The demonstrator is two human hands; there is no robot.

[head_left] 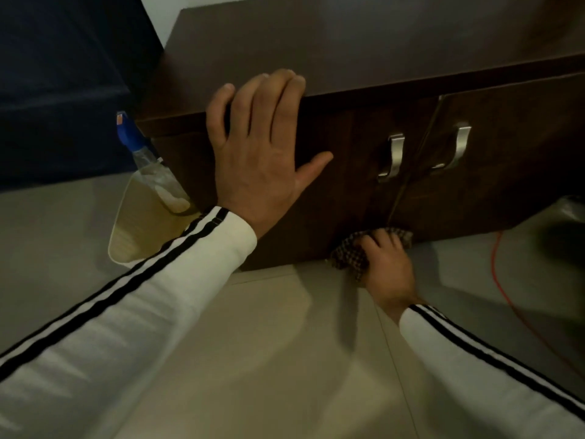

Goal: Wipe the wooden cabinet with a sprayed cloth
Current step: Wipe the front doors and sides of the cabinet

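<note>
A dark brown wooden cabinet (pixel 364 52) with two doors and two silver handles (pixel 392 156) stands on the pale floor. My left hand (pixel 259 153) lies flat against the left door, its fingertips hooked over the front edge of the top. Low down at the seam between the doors, my right hand (pixel 384 267) presses a checked brown cloth (pixel 348 255) against the bottom of the cabinet front, fingers curled over it. A spray bottle (pixel 148 160) with a blue nozzle stands on the floor by the cabinet's left corner.
A dark blue upholstered piece (pixel 63 90) sits to the left of the cabinet. An orange cable (pixel 497 274) runs across the floor on the right, near a dark object (pixel 566 236) at the right edge. Pale floor tiles (pixel 253 359) lie below me.
</note>
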